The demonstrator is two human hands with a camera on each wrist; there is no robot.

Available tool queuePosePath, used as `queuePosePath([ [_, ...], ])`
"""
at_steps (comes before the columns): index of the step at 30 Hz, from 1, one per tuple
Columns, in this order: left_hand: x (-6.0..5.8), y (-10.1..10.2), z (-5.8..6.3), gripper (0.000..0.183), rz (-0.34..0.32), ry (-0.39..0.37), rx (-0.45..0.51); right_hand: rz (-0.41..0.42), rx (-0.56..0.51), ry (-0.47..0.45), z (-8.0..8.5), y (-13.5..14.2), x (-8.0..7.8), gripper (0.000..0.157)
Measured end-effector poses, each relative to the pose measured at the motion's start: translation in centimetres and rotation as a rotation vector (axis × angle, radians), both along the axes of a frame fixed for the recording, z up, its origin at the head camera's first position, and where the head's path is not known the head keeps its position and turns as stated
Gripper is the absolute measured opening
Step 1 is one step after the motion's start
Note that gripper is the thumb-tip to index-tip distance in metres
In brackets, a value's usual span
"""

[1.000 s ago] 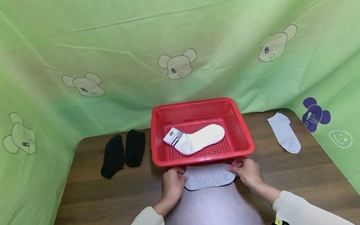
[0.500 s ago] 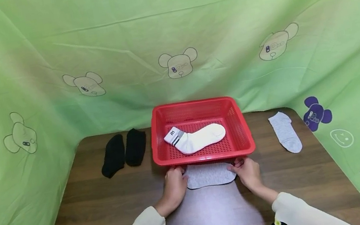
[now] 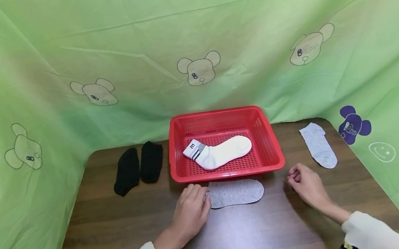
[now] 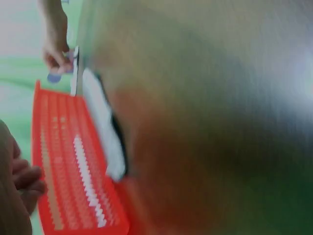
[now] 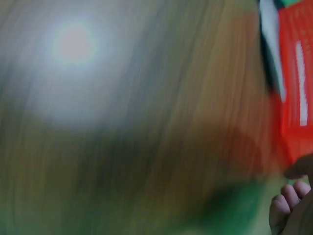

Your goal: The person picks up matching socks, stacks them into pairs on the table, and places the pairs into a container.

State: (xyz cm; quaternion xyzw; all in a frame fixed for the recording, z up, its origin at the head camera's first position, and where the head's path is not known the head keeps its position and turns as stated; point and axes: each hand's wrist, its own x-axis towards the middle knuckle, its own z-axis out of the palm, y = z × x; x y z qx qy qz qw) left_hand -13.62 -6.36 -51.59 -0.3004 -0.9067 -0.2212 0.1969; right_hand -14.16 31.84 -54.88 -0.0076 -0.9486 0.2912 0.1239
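Hanging behind and beside the scene, a green sheet (image 3: 136,37) printed with cartoon bear heads encloses the brown table (image 3: 244,241). At the table's far edge, near its middle, we find a red basket (image 3: 228,175) with perforated walls. Inside it lies a white sock (image 3: 224,153), toe to the right. Just in front of the basket we note a gray sock (image 3: 235,193), flat, its length along the front rim. To the right of the basket lies a light gray sock (image 3: 318,147); to the left, a pair of black socks (image 3: 126,173), side by side. The left hand (image 3: 191,208), fingers bent, covers the gray sock's left end; we cannot tell whether it touches. The right hand (image 3: 308,184), between the gray sock and the light gray sock, holds nothing, its fingers loosely curled.
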Motion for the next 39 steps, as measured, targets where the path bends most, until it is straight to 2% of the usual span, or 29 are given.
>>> queuePosePath([
  [3,-0.9,-1.4,1.0,0.028,-0.05,0.134,0.034,0.103,0.213,0.158,-0.3,3.8,-1.0,0.024],
  [6,-2.0,-2.8,1.5,0.042,-0.043,0.187,0.035,0.184,0.388,0.288,-0.7,7.5,-2.0,0.031],
  [8,-2.5,-3.6,1.7,0.048,-0.039,0.189,0.01,0.209,0.454,0.309,-0.9,9.5,-2.3,0.032],
  [9,-2.7,-3.9,1.7,0.051,-0.037,0.187,-0.019,0.213,0.47,0.291,-1.0,10.3,-2.3,0.031],
  [14,-2.8,-4.6,1.4,0.059,-0.039,0.147,-0.211,0.225,0.493,0.188,-1.2,12.4,-1.9,0.023],
  [16,-2.8,-4.7,1.2,0.061,-0.033,0.132,-0.274,0.24,0.499,0.19,-1.2,12.5,-2.0,0.02],
  [20,-2.8,-5.0,0.9,0.063,-0.02,0.115,-0.335,0.245,0.506,0.19,-1.2,12.5,-2.3,0.019],
  [27,-3.0,-4.8,0.7,0.058,0.002,0.126,-0.372,0.163,0.521,0.196,-1.9,12.2,-2.2,0.025],
  [34,-2.9,-4.7,0.8,0.055,0.016,0.107,-0.365,0.15,0.528,0.208,-2.1,11.6,-1.6,0.028],
  [39,-2.9,-4.7,0.7,0.054,0.009,0.105,-0.338,0.171,0.51,0.205,-1.7,10.7,-0.7,0.02],
])
